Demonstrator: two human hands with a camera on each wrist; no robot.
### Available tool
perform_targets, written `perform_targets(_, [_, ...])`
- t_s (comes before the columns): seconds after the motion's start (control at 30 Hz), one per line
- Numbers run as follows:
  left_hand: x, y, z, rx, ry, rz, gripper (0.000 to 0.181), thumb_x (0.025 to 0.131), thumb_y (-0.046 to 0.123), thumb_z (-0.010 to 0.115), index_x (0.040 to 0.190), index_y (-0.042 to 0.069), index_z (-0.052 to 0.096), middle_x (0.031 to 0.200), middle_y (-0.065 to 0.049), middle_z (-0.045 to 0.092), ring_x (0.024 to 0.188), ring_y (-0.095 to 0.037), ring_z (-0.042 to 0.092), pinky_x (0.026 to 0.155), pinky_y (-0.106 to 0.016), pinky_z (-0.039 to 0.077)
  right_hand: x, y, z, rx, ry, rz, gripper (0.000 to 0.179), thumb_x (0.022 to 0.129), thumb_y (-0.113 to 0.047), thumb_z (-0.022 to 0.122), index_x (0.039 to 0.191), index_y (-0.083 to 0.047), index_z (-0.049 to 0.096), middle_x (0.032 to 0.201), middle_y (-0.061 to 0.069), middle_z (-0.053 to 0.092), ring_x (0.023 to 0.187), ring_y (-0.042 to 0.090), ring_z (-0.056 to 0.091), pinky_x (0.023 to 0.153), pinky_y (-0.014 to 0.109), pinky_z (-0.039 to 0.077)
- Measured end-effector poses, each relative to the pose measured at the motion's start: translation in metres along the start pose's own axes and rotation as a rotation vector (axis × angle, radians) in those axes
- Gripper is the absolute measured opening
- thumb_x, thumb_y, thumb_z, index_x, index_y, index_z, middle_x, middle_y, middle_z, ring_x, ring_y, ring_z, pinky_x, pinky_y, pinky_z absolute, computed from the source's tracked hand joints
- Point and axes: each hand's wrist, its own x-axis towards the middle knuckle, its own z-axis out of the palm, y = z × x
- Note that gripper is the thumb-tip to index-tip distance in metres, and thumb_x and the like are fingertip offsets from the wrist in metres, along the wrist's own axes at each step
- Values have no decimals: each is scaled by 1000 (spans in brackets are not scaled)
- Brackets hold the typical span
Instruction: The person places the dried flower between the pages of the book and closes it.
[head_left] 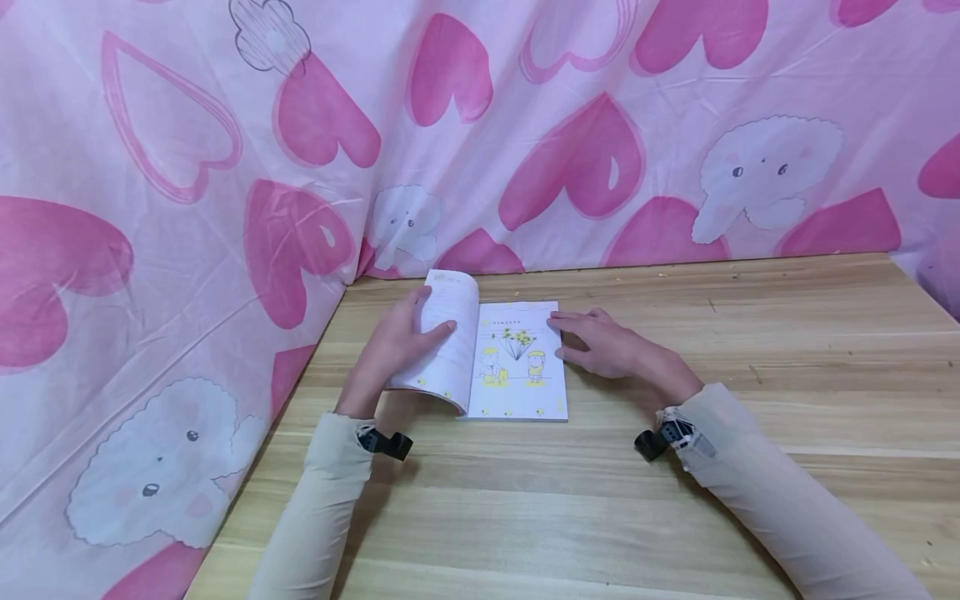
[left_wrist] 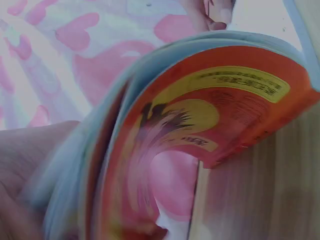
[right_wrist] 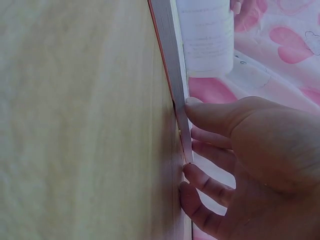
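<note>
A paperback book lies open on the wooden table, its right page printed with yellow flowers and two cartoon figures. My left hand grips the raised left-hand pages, thumb across the printed side. From below, the left wrist view shows the book's red-orange cover bent upward in a curve, with the hand blurred at the left edge. My right hand touches the right edge of the book. In the right wrist view, its thumb and fingertips meet the book's page edges, not curled around them.
The wooden table runs under both forearms. Pink cloth with hearts and white cartoon animals hangs along the back and left sides. Each wrist wears a strapped black camera. Small specks dot the tabletop at the right.
</note>
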Motion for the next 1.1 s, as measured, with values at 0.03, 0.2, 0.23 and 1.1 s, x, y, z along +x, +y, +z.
perform_targets(0.03, [0,1,-1,-7,23,28,83,101,36,77,167,7,36,169,-19,45,145,-37,51,127,-56,39,0,0,0,-2,1,-1,65,110,-27,62,168,-7,39,177,14,34,154,40,38,125,60,36])
perform_targets(0.2, [-2,11,-5,-30,158,210,68,96,10,81,157,7,52,161,-17,56,148,-34,55,125,-51,43,0,0,0,-15,0,-7,65,111,-27,61,168,-6,38,177,14,33,154,41,38,124,60,36])
perform_targets(0.23, [-2,13,-4,-42,182,243,65,95,6,81,155,8,55,161,-16,56,147,-33,56,123,-50,46,0,0,0,-17,0,-7,64,111,-27,61,168,-6,38,177,14,33,153,41,38,124,61,36])
perform_targets(1.1, [8,48,73,-105,-291,430,52,106,24,67,156,30,58,113,-5,70,94,-21,65,78,-33,59,-2,-2,-2,-2,-19,19,65,111,-30,62,170,-16,37,179,11,31,149,38,40,121,63,40])
